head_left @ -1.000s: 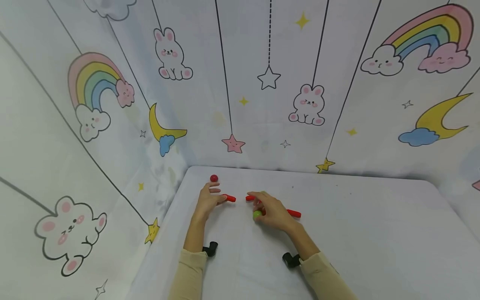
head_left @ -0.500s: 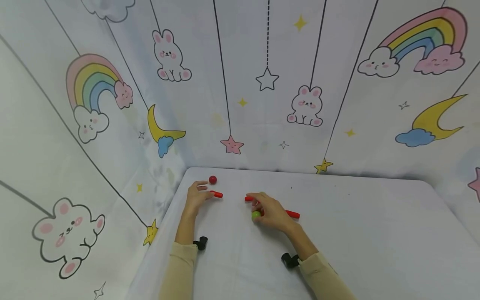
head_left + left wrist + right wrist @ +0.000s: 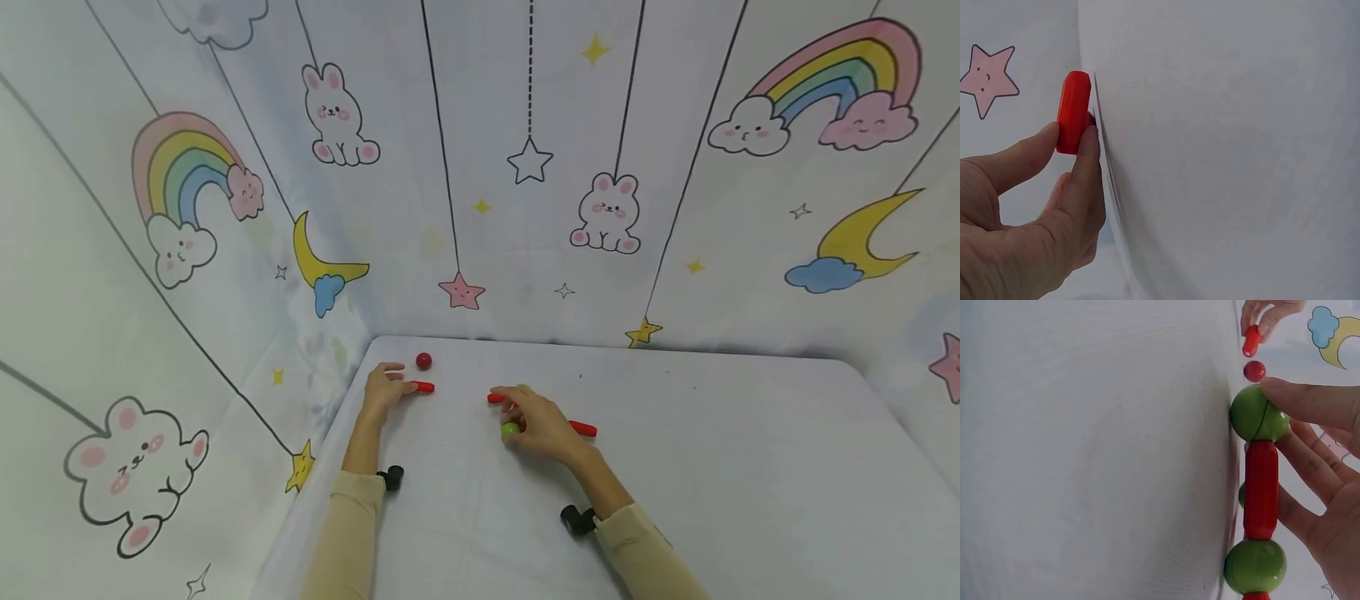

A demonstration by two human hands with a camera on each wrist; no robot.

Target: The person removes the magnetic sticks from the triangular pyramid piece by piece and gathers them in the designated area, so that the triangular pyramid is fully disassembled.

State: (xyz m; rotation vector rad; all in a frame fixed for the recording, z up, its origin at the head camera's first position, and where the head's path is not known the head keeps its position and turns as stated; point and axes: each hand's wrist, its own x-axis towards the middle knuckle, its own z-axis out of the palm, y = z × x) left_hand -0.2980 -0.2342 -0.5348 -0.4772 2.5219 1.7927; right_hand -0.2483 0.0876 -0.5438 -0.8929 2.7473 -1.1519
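In the head view my left hand (image 3: pixel 384 390) pinches a short red rod (image 3: pixel 424 387) over the left of the white table. The left wrist view has this rod (image 3: pixel 1074 112) between thumb and fingertips, its far end free. A red ball (image 3: pixel 423 361) lies just beyond that hand. My right hand (image 3: pixel 546 425) grips a green ball (image 3: pixel 1251 412) with its thumb on top. That ball joins a red rod (image 3: pixel 1261 490), with a second green ball (image 3: pixel 1255 565) at the rod's other end. Fingers hide part of this joined piece.
The white-covered table (image 3: pixel 705 467) ends at a cloth wall (image 3: pixel 525 250) printed with rabbits, stars and rainbows. One red rod end (image 3: pixel 582 428) sticks out right of my right hand, another red rod end (image 3: pixel 495 398) to its left. A small black camera (image 3: pixel 577 521) sits at the right wrist.
My left hand has moved left with the red rod, away from the right hand. The right hand stays at the green ball, and the head view has shifted slightly.
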